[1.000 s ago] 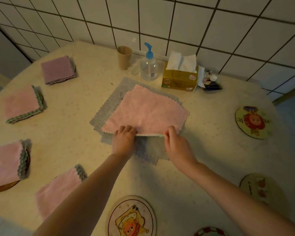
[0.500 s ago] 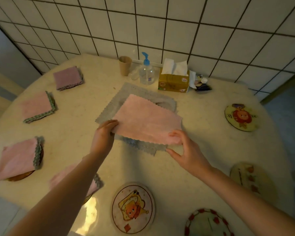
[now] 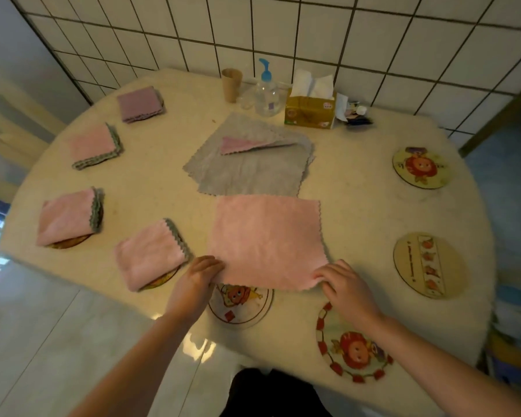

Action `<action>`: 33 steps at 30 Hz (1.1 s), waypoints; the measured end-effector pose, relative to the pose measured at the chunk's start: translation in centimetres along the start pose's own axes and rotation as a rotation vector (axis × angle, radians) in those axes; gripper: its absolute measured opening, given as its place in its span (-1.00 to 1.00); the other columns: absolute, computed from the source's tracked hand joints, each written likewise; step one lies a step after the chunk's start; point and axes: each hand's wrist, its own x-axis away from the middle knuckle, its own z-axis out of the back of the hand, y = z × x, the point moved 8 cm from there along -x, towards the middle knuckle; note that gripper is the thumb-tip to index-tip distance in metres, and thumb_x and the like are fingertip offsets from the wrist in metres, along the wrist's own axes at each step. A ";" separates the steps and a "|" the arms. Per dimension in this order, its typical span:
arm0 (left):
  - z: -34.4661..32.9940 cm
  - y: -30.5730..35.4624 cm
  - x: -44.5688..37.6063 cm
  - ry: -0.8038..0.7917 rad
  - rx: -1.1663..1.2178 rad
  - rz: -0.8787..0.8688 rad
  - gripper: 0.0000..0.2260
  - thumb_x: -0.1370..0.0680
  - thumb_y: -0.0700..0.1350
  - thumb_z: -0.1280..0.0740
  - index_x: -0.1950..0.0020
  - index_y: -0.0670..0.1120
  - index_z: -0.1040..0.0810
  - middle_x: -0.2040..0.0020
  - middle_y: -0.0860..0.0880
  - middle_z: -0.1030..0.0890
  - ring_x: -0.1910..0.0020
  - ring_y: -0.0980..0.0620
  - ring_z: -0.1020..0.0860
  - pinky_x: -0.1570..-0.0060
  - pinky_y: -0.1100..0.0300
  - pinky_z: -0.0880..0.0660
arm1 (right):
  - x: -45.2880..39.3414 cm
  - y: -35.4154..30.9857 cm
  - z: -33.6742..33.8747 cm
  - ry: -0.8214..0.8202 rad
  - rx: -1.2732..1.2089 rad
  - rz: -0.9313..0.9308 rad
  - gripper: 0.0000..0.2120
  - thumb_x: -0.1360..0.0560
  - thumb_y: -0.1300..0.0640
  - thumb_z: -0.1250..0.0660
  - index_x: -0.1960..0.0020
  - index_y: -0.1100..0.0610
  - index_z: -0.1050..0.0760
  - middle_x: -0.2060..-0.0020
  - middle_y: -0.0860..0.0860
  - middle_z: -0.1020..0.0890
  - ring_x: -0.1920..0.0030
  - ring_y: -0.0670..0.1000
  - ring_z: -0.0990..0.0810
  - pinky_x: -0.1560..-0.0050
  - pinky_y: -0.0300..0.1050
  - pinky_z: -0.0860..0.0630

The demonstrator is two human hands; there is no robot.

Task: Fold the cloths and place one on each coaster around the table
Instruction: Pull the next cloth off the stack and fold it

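A white tiled wall [image 3: 313, 34] backs my round, pale speckled tabletop [image 3: 352, 206]. No writing is readable, even on the yellow tissue box [image 3: 309, 111]. The open pink cloth [image 3: 266, 240] lies flat at the near edge, roughly square, its near side covering part of a cartoon coaster [image 3: 241, 308]. My left hand [image 3: 197, 279] pinches its near-left corner; my right hand [image 3: 348, 285] grips the near-right one. Grey cloths [image 3: 247, 167] lie beyond.
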 end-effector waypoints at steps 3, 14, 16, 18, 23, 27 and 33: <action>0.1 -0.2 2.7 -0.019 -0.026 -0.014 -0.77 -0.47 -0.22 -0.38 -0.11 -0.12 -0.67 -0.09 -0.09 -0.65 -0.15 -0.09 -0.57 -0.12 0.03 -0.55 | 2.7 -1.4 -0.7 -0.018 -0.017 -0.021 -0.79 -0.44 0.31 -0.33 0.00 0.07 -0.58 0.09 -0.17 -0.56 -0.01 -0.18 -0.46 0.09 -0.40 -0.37; -0.2 -1.4 9.7 -0.268 0.053 -0.068 -0.77 -0.50 -0.20 -0.37 -0.13 -0.03 -0.65 0.00 -0.03 -0.67 0.00 -0.05 -0.59 -0.05 0.10 -0.52 | 10.5 -4.0 -3.4 -0.005 -0.059 -0.209 -0.84 -0.41 0.30 -0.35 0.06 0.10 -0.60 0.05 -0.14 -0.47 -0.03 -0.16 -0.45 0.02 -0.20 -0.42; -0.6 -1.9 10.5 -0.375 0.088 -0.014 -0.80 -0.54 -0.15 -0.34 -0.13 0.01 -0.64 0.01 0.04 -0.65 0.03 0.05 -0.57 -0.01 0.25 -0.49 | 11.5 -4.0 -4.2 -0.043 -0.126 -0.228 -0.85 -0.39 0.28 -0.36 0.10 0.08 -0.58 0.14 -0.13 -0.57 0.10 -0.19 -0.52 0.09 -0.16 -0.52; -0.9 -2.6 10.6 -0.436 0.173 0.053 -0.84 -0.54 -0.15 -0.35 -0.06 0.01 -0.66 0.07 0.11 -0.65 0.11 0.12 -0.56 0.13 0.40 -0.43 | 12.1 -3.8 -4.6 -0.060 -0.201 -0.251 -0.88 -0.38 0.28 -0.37 0.15 0.08 -0.57 0.29 -0.11 -0.61 0.27 -0.14 -0.56 0.23 -0.05 -0.55; 0.1 -5.3 8.2 -0.285 0.413 0.304 -0.87 -0.50 -0.11 -0.41 0.24 0.04 -0.56 0.38 0.02 -0.48 0.37 0.06 -0.39 0.32 0.14 -0.30 | 10.0 -1.9 -3.1 0.059 -0.334 -0.416 -0.89 -0.47 0.21 -0.37 0.05 0.05 -0.51 0.31 -0.01 -0.60 0.42 -0.02 -0.50 0.37 -0.14 -0.46; 0.0 -7.3 5.1 -0.121 0.574 0.506 -0.78 -0.50 -0.15 -0.41 0.29 -0.19 -0.50 0.40 -0.03 -0.40 0.35 0.01 -0.37 0.27 0.06 -0.38 | 5.6 0.3 -2.4 0.126 -0.429 -0.515 -0.96 -0.50 0.16 -0.34 0.05 0.08 -0.54 0.22 0.04 -0.64 0.20 0.08 -0.62 0.18 0.07 -0.57; -2.5 -9.4 1.4 -0.035 0.701 0.733 -0.79 -0.53 -0.10 -0.37 0.21 -0.23 -0.57 0.34 -0.09 -0.52 0.29 -0.03 -0.46 0.23 0.05 -0.41 | -0.5 4.4 -3.2 0.119 -0.366 -0.591 -0.90 -0.51 0.16 -0.33 0.02 0.12 -0.60 0.18 0.01 -0.68 0.18 -0.03 -0.63 0.18 -0.10 -0.55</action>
